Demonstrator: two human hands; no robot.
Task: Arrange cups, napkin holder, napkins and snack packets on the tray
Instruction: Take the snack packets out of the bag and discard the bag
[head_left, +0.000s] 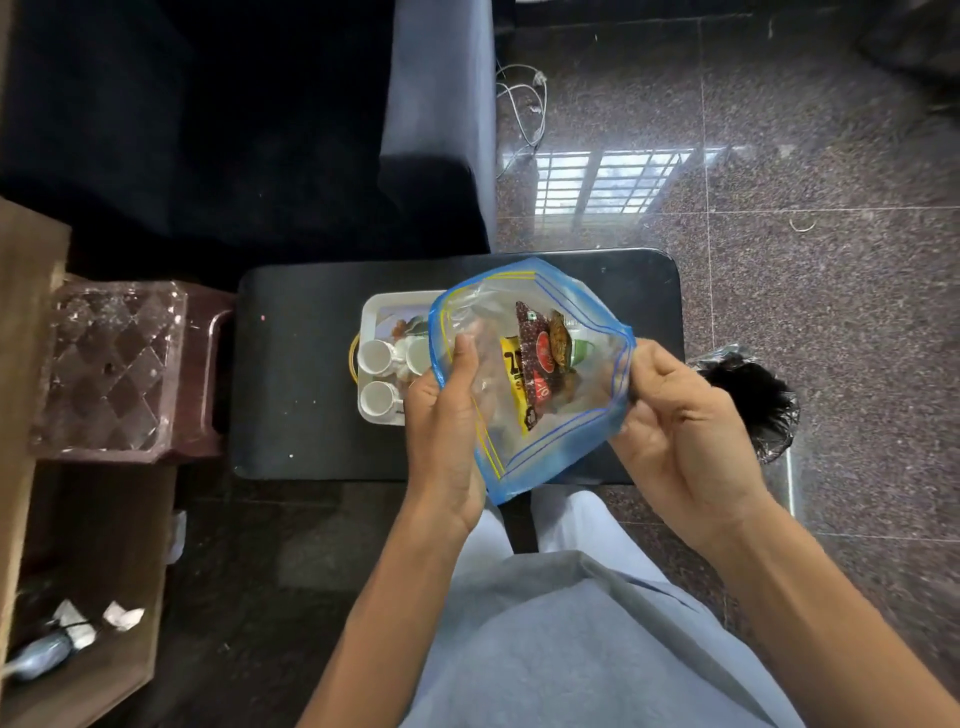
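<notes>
Zip bag (563, 441): snack packet (540, 358), "10/-"

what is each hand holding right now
Left hand: grips the zip bag by its left edge.
Right hand: pinches the bag's right edge.

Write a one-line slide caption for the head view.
Left hand and right hand grip a clear zip bag of snack packets above a white tray holding cups on a black table.

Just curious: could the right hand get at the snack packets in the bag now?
Probably yes, once it lets go: the right hand pinches the bag at one rim, the left hand holds the other, and the mouth looks open over the snack packets.
</notes>
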